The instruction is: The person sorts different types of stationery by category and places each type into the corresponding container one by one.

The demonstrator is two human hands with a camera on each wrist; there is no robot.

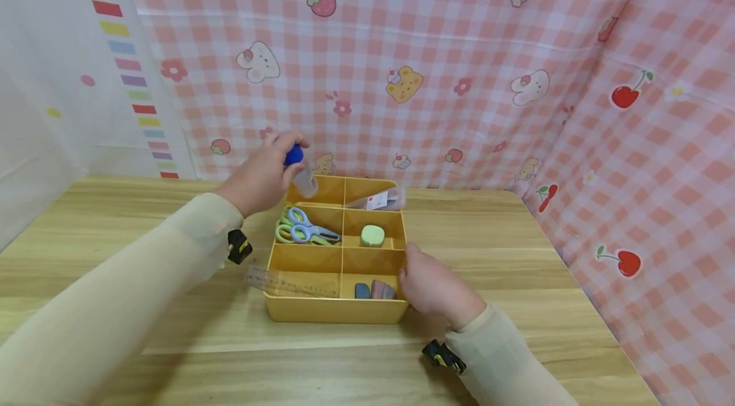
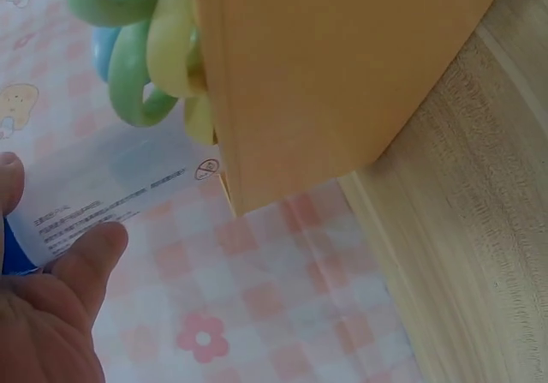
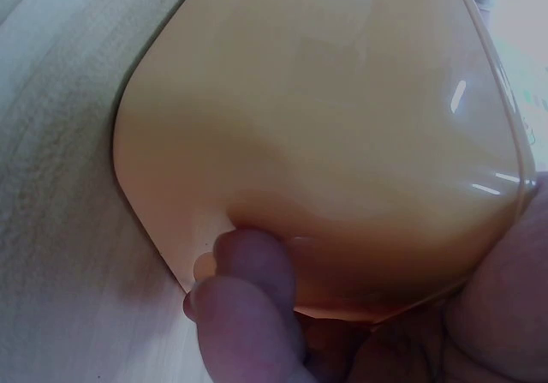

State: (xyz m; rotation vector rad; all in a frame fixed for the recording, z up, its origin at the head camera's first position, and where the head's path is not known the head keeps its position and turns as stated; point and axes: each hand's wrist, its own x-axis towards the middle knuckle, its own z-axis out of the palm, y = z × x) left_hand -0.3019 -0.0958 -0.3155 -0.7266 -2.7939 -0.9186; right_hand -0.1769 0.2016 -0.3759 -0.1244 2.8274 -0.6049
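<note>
My left hand (image 1: 261,173) pinches the blue cap of a clear bottle (image 1: 307,184), which tilts down into the back left compartment of a yellow organizer box (image 1: 339,311). Small print shows on the bottle (image 2: 120,177) in the left wrist view. At the box's right side, my right hand (image 1: 439,285) grips the wall near the front, fingertips (image 3: 253,263) against its outer face. Blue and green scissors (image 1: 310,227) lie in the middle left compartment, a pale green rounded block (image 1: 372,236) in the middle right.
A clear ruler (image 1: 287,285) leans out over the box's left rim from the front left compartment. Several small erasers (image 1: 379,290) sit front right. A clear packet with a white label (image 1: 378,201) lies back right. Behind the wooden table (image 1: 476,233) hangs a checked cloth (image 1: 367,74).
</note>
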